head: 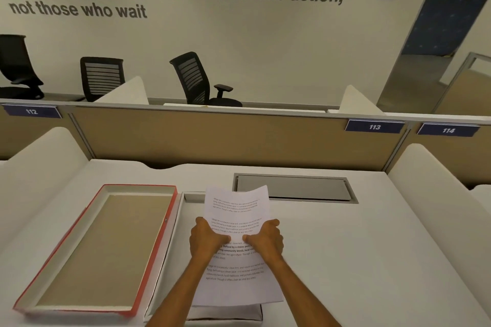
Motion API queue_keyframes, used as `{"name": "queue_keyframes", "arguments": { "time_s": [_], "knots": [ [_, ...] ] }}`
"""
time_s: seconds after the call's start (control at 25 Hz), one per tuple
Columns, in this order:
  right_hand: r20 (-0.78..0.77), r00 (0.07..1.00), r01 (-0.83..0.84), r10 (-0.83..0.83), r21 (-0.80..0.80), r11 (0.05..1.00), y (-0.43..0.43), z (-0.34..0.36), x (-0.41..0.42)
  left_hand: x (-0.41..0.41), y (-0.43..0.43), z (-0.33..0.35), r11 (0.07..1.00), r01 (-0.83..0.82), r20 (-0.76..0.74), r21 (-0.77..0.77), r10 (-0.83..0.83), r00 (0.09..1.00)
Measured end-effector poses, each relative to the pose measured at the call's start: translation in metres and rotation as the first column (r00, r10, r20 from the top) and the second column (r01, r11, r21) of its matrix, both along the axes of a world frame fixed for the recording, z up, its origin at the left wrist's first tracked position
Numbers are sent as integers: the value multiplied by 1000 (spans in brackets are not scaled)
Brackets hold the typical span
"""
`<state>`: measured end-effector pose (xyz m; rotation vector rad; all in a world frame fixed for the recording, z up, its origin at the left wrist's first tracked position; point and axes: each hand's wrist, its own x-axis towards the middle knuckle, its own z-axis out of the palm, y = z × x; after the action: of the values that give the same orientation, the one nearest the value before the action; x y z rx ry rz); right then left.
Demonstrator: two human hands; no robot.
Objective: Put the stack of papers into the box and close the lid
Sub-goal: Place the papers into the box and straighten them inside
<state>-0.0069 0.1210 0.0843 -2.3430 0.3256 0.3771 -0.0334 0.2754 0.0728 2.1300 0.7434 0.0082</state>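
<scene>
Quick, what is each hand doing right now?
Left hand: closed on the left edge of the stack of papers.
Right hand: closed on the right edge of the same stack.

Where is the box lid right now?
In the head view, the red-edged lid lies upside down on the desk, left of the white box over which both hands hold the papers.

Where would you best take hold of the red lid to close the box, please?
Probably by its two long edges, one hand each, from above. The lid lies inside-up on the desk left of the box, so it must be flipped; the raised rim gives fingers purchase. Both hands, left and right, hold papers now.
</scene>
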Motion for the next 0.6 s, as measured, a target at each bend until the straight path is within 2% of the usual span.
{"name": "queue_keyframes", "arguments": {
  "time_s": [0.36,0.6],
  "knots": [
    [-107,993,-34,41,62,997,55,-26,1,-9,62,-16,998,37,-43,-42,-39,998],
    [-138,978,-139,157,130,982,64,-45,9,-9,80,-36,994,70,-65,-80,-75,995]
  ]
}}
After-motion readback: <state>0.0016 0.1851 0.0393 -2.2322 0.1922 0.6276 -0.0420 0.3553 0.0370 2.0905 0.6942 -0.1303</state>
